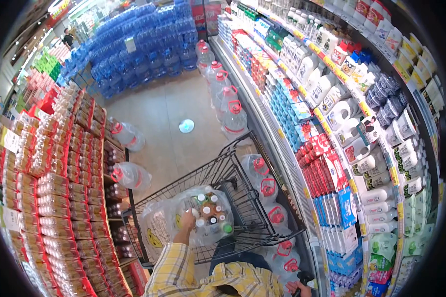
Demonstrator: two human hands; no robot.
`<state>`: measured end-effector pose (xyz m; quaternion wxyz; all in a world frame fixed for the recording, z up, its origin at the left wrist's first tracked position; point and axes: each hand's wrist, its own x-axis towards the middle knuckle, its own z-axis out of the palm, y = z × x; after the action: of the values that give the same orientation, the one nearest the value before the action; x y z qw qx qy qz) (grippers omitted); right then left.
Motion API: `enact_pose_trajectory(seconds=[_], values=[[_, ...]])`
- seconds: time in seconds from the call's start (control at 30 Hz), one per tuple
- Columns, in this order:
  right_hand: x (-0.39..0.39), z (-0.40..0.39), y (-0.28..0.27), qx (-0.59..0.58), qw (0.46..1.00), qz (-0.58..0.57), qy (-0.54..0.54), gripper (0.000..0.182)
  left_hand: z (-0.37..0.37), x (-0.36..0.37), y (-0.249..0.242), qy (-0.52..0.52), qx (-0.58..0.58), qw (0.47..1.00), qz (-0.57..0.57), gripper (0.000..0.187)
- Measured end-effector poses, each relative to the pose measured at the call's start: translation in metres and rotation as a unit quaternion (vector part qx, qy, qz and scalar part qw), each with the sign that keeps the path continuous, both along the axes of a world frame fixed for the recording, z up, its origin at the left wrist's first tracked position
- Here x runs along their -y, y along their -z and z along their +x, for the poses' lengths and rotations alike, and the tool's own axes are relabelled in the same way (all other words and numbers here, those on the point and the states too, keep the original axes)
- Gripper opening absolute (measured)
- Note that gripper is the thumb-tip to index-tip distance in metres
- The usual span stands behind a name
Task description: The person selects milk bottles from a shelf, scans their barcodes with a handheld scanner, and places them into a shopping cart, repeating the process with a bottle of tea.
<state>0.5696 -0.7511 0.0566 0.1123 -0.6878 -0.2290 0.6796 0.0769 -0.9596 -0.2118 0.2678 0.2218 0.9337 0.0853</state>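
A black wire shopping cart [183, 173] stands in front of me, with clear plastic bags inside. One bag [158, 222] has a yellow print, and the other [223, 198] holds several upright bottles with white, black and green caps. My left hand [186, 221] reaches down into the cart, its fingers closed around the top of a pale-capped bottle [195, 213] at the left of the group. Low at the right edge of my body, my right hand [298, 288] is closed on a black object [305, 278] whose kind I cannot make out.
Shrink-wrapped bottle packs [59, 198] are stacked along the left. A lit dairy shelf [327, 123] runs along the right, with large red-handled water jugs [233, 119] lined at its foot. Blue water packs [143, 44] form a wall at the back. Two jugs [134, 175] stand by the left stack.
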Motion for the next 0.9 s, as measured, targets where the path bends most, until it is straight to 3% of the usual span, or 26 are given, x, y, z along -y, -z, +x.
enact_pose_trajectory(seconds=[0.13, 0.2, 0.43, 0.5, 0.53, 0.6, 0.63, 0.7, 0.73, 0.8, 0.83, 0.9], values=[[-0.011, 0.011, 0.017, -0.06, 0.998, 0.002, -0.015, 0.022, -0.002, 0.02, -0.044, -0.025, -0.022, 0.999, -0.017, 0.047], [-0.013, 0.022, 0.027, -0.091, 0.996, 0.0, -0.021, 0.022, -0.004, 0.03, -0.067, -0.005, -0.051, 0.998, 0.044, 0.048], [-0.028, 0.077, 0.047, -0.177, 0.984, 0.007, -0.037, 0.026, 0.064, -0.009, -0.269, 0.005, -0.139, 0.986, 0.092, 0.041], [-0.028, 0.09, 0.059, -0.19, 0.981, 0.031, -0.022, 0.024, 0.095, -0.03, -0.33, 0.054, -0.158, 0.969, 0.181, 0.035], [-0.029, 0.095, 0.067, -0.19, 0.981, 0.051, -0.005, 0.021, 0.107, -0.04, -0.353, 0.07, -0.146, 0.972, 0.172, 0.035], [-0.04, 0.052, -0.032, -0.264, 0.964, -0.004, 0.017, 0.019, 0.13, -0.056, -0.391, 0.07, -0.118, 0.966, 0.22, 0.031], [-0.043, 0.052, -0.042, -0.325, 0.944, 0.03, -0.041, 0.026, 0.144, -0.065, -0.409, 0.085, -0.105, 0.969, 0.208, 0.031], [-0.049, 0.06, -0.034, -0.443, 0.893, 0.003, -0.08, 0.051, 0.171, -0.086, -0.434, 0.108, -0.041, 0.94, 0.322, 0.026], [-0.049, 0.061, -0.041, -0.453, 0.889, 0.009, -0.073, 0.056, 0.179, -0.094, -0.436, 0.122, -0.026, 0.941, 0.314, 0.026], [-0.052, 0.066, -0.04, -0.476, 0.877, 0.007, -0.063, 0.055, 0.194, -0.116, -0.435, 0.143, 0.083, 0.885, 0.435, 0.021], [-0.05, 0.072, -0.027, -0.445, 0.894, 0.023, -0.048, 0.052, 0.204, -0.128, -0.438, 0.145, 0.152, 0.869, 0.448, 0.02], [-0.048, 0.073, -0.035, -0.497, 0.868, 0.022, -0.004, 0.052, 0.232, -0.155, -0.444, 0.166, 0.216, 0.842, 0.466, 0.021]])
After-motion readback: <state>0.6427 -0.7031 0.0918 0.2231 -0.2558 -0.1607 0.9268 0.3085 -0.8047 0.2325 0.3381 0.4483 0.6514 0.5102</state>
